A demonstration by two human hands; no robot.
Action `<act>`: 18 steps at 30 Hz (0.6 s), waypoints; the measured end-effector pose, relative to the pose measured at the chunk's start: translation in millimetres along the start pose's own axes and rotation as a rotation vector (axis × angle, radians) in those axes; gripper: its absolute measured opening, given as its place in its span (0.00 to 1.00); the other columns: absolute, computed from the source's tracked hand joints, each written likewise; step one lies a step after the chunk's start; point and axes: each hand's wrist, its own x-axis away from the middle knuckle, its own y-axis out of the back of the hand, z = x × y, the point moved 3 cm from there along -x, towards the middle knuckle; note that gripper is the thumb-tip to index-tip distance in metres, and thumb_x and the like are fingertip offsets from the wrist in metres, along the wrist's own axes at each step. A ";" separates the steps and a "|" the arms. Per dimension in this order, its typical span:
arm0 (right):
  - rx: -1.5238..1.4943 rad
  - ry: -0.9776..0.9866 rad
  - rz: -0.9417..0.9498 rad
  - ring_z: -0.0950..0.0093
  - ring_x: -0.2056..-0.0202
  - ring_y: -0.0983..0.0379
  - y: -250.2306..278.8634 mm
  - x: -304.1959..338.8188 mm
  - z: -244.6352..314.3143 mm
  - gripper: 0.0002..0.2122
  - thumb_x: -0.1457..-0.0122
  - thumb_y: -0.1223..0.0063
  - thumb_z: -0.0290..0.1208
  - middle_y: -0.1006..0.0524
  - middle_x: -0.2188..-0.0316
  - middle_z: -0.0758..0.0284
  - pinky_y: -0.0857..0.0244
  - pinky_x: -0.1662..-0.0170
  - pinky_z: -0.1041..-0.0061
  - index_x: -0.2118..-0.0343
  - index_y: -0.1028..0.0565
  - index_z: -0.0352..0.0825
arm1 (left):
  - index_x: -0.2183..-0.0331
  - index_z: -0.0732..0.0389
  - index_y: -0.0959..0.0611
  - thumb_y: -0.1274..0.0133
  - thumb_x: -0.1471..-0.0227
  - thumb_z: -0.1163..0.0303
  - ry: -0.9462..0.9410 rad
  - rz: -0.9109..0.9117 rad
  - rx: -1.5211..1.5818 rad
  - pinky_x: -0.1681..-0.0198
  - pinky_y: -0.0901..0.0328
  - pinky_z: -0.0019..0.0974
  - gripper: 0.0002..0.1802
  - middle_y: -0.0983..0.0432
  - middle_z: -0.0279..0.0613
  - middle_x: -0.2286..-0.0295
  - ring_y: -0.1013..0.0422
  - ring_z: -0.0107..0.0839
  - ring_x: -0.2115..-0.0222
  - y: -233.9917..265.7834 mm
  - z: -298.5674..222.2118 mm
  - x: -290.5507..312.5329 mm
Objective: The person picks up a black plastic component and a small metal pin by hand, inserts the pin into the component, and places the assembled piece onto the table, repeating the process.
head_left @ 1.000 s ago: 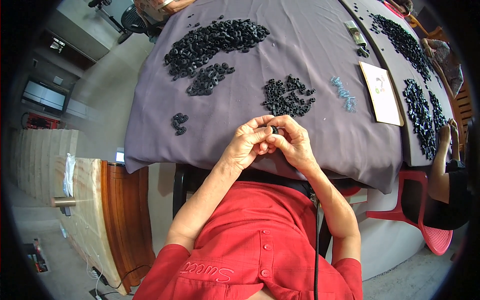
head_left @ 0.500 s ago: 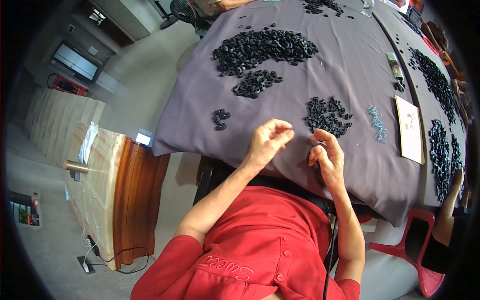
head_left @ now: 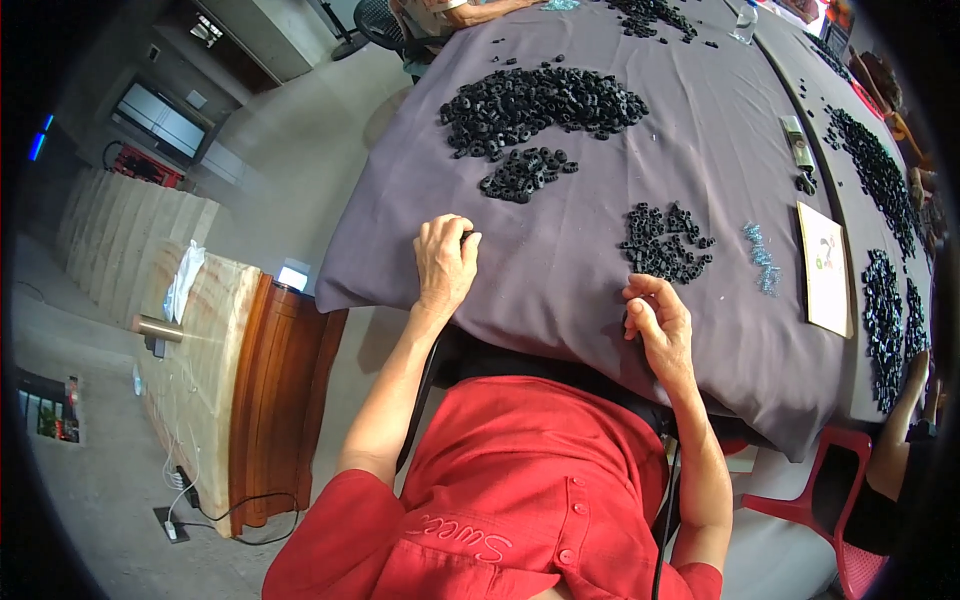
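On the grey-purple cloth (head_left: 560,250), my left hand (head_left: 445,262) is lowered over the spot where a small group of black parts lay. Its fingers are curled, and a dark bit shows between thumb and forefinger; the group beneath is hidden. My right hand (head_left: 660,325) hovers by the table's near edge with its fingers bent toward the thumb. What it holds, if anything, is too small to make out. Just beyond it lies a loose pile of small black parts (head_left: 665,245). Ahead of my left hand sits a cluster of ribbed black rings (head_left: 525,174).
A large heap of black rings (head_left: 540,105) spreads farther back. Small clear-blue pieces (head_left: 762,260) lie right, beside a pale board (head_left: 825,268). A clear bottle (head_left: 745,20) stands at the far edge. Other people's arms (head_left: 490,10) show at the back and right, near a red chair (head_left: 815,500).
My left hand has moved left, away from my right hand, and come down over the small black group. My right hand stays nearly in place. The view has shifted slightly.
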 end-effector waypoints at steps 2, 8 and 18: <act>0.005 0.001 0.001 0.85 0.75 0.34 -0.7 -0.1 0.3 0.13 0.43 0.50 0.25 0.28 0.68 0.68 0.35 0.74 0.85 0.56 0.31 0.28 | 0.69 0.57 0.29 0.45 0.55 0.69 -0.039 0.031 -0.051 0.63 0.41 0.44 0.10 0.32 0.39 0.67 0.36 0.41 0.65 -2.7 -2.4 -1.3; 0.011 0.004 0.003 0.85 0.75 0.34 -1.0 -0.4 0.7 0.12 0.43 0.50 0.26 0.27 0.69 0.68 0.35 0.74 0.85 0.57 0.30 0.28 | 0.70 0.60 0.31 0.46 0.53 0.68 -0.078 0.106 -0.198 0.70 0.35 0.43 0.11 0.37 0.45 0.70 0.35 0.42 0.69 -4.8 -10.9 -2.2; 0.033 -0.009 0.014 0.85 0.76 0.34 -1.8 2.4 0.7 0.12 0.44 0.49 0.26 0.27 0.71 0.69 0.35 0.74 0.85 0.58 0.29 0.28 | 0.70 0.61 0.30 0.47 0.52 0.70 0.021 0.142 0.002 0.72 0.33 0.42 0.09 0.34 0.47 0.71 0.30 0.46 0.74 2.3 -2.4 -5.7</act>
